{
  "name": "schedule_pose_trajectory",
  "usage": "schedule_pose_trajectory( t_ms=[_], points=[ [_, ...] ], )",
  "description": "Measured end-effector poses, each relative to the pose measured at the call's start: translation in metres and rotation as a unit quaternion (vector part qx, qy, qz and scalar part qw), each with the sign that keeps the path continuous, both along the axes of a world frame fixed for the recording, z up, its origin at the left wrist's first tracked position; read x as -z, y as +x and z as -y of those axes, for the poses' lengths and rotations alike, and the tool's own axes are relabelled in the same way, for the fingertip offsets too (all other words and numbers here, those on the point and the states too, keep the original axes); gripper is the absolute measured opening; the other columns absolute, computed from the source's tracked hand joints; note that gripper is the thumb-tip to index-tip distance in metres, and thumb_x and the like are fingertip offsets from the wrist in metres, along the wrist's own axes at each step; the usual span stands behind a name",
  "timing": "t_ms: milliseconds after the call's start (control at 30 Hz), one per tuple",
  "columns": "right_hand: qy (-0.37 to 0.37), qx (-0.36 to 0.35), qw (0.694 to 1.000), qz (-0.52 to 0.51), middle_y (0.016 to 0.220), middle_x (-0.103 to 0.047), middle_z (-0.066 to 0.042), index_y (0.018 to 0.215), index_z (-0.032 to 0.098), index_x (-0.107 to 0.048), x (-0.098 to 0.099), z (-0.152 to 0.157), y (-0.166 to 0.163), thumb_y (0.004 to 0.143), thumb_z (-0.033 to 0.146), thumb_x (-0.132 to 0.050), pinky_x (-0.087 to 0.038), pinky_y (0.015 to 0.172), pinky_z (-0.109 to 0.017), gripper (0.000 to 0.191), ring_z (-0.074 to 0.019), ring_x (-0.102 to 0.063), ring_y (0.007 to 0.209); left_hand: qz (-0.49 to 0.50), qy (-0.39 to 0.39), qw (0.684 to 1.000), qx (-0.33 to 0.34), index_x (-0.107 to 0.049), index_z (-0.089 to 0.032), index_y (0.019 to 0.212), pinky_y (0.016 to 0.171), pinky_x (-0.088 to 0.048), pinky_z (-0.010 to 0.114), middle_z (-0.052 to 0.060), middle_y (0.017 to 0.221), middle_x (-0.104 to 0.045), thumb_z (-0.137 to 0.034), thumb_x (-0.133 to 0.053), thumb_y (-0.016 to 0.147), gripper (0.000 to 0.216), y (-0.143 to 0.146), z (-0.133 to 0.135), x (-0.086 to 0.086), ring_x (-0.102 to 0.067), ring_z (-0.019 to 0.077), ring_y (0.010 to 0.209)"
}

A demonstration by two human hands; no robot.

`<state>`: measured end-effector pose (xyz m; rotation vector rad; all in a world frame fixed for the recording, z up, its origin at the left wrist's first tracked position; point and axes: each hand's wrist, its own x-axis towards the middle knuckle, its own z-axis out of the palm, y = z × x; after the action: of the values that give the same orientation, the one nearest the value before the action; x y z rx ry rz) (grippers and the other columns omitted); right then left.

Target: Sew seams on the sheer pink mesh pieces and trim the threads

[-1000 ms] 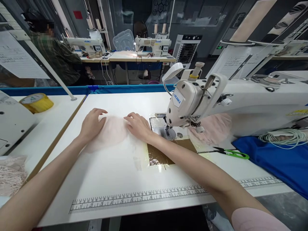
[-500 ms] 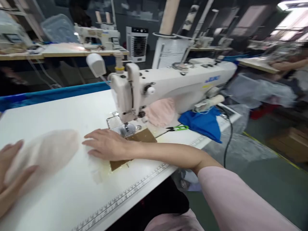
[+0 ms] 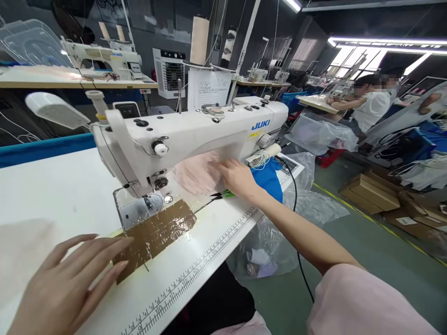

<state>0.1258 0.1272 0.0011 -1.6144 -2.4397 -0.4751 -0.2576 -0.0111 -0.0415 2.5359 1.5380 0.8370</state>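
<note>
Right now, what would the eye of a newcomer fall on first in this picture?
Probably the white sewing machine first, stretching across the middle of the view. Under its arm, the right hand is at the edge of pale pink fabric, with bright blue cloth to the right. At lower left, the left hand is open, partly over a brown patch.

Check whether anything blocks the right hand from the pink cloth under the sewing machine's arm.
Nothing visible does: the right hand is at the right edge of the pink cloth. The scissors lie on the near side, not between.
</note>
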Motion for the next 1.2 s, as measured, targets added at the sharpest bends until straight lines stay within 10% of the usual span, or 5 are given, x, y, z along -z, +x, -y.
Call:
schedule_pose_trajectory(
  t_ms=[333,533,700,867,1200],
  points=[
    [0.012,-0.136,0.985,-0.103,0.124,-0.065,-0.012,0.127,0.016,-0.06,-0.005,0.014,-0.019,0.1,0.014,-0.027,-0.042,0.091,-0.042,0.043,-0.0255,-0.053,0.114,0.049,-0.047,0.998,0.015,-0.054,-0.049,0.128,0.089,-0.05,0.05,-0.001,0.109,-0.073,-0.044,-0.056,0.085,0.043,0.067,0.004,-0.017,-0.066,0.0313,0.1],
    [-0.15,-0.375,0.892,-0.2,0.064,-0.061,0.0,0.06,0.026,-0.058,-0.007,0.08,-0.088,0.095,0.037,-0.05,-0.044,0.066,-0.031,0.038,-0.0151,-0.052,0.066,0.183,-0.224,0.957,0.012,-0.044,-0.042,0.132,0.09,-0.055,0.05,0.008,0.128,-0.062,-0.051,-0.08,0.064,0.077,0.082,0.021,-0.006,-0.06,0.0362,0.114],
    [-0.242,-0.317,0.824,-0.402,0.049,-0.039,0.004,0.047,0.02,-0.039,-0.006,0.087,-0.118,0.09,0.042,-0.058,-0.03,0.054,-0.027,0.052,-0.0098,-0.037,0.052,0.341,-0.331,0.879,-0.03,-0.05,-0.036,0.117,0.086,-0.055,0.04,0.004,0.111,-0.066,-0.047,-0.065,0.082,0.039,0.084,0.02,-0.02,-0.065,0.026,0.104],
    [-0.465,-0.227,0.685,-0.513,0.043,-0.035,0.007,0.046,0.018,-0.044,0.002,0.064,-0.119,0.086,0.052,-0.062,-0.025,0.046,-0.023,0.055,-0.0059,-0.031,0.044,0.44,-0.423,0.786,-0.096,-0.058,-0.032,0.109,0.066,-0.052,0.032,-0.001,0.077,-0.065,-0.05,-0.058,0.087,0.028,0.067,0.01,-0.031,-0.063,0.0183,0.072],
    [-0.54,-0.173,0.634,-0.526,0.054,-0.05,0.006,0.062,0.017,-0.06,0.013,0.059,-0.11,0.084,0.047,-0.067,-0.035,0.05,-0.02,0.038,-0.006,-0.045,0.051,0.427,-0.399,0.806,-0.096,-0.061,-0.029,0.104,0.057,-0.05,0.028,-0.001,0.071,-0.06,-0.05,-0.054,0.089,0.027,0.066,0.007,-0.036,-0.055,0.0139,0.058]
  ],
)
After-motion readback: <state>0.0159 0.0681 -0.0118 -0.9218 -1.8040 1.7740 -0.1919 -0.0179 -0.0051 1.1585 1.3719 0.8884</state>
